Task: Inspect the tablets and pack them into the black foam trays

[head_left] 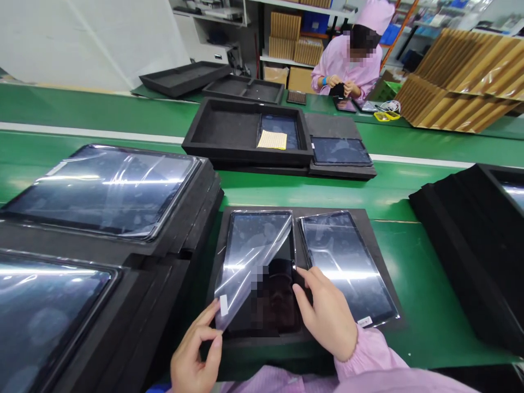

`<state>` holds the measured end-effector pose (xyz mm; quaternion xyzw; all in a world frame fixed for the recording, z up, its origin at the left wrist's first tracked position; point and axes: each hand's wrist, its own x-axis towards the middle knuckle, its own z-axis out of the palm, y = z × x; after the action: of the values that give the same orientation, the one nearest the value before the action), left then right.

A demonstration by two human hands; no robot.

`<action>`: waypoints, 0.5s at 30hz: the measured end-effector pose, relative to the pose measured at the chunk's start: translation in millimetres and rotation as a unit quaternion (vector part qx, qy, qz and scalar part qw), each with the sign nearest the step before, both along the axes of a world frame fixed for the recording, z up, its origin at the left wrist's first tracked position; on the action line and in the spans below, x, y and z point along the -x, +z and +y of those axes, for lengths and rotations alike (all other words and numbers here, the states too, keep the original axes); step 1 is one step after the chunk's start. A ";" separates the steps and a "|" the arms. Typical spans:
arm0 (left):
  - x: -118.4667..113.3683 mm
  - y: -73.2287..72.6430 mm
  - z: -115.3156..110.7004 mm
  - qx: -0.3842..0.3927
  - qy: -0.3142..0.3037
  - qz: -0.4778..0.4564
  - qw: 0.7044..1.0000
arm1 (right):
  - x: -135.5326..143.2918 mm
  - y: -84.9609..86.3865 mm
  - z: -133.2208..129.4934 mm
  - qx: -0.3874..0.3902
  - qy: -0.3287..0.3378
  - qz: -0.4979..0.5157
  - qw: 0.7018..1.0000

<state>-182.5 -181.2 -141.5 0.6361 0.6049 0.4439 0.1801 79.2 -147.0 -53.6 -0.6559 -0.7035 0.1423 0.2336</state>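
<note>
A tablet (278, 295) lies on a black foam board (303, 343) in front of me, its clear film (245, 262) folded back diagonally from the lower right. My left hand (198, 346) is at the film's lower left corner, near a small white label, with the film edge at its fingertips. On the tablet's right edge rest the thumb and forefinger of my right hand (325, 314), slightly apart and holding nothing. A second film-covered tablet (347, 267) lies tilted to the right, a white sticker at its bottom edge.
Stacked foam trays with large screens (110, 188) stand at the left. More black foam (462, 256) is at the right. Ahead, a foam tray (225, 128) holds a screen and a yellow sheet (272, 140). Across the green bench, a person in pink (347, 60) works beside cardboard dividers (466, 82).
</note>
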 end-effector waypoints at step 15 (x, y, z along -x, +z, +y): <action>-4.7 -5.0 -4.4 0.076 0.053 0.008 0.996 | 19.3 8.5 26.6 0.053 0.002 0.017 0.998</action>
<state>-177.8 -185.6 -146.5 0.5911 0.6714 0.4005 0.1986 59.9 -120.4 -45.2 -0.6637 -0.6920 0.1906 0.2105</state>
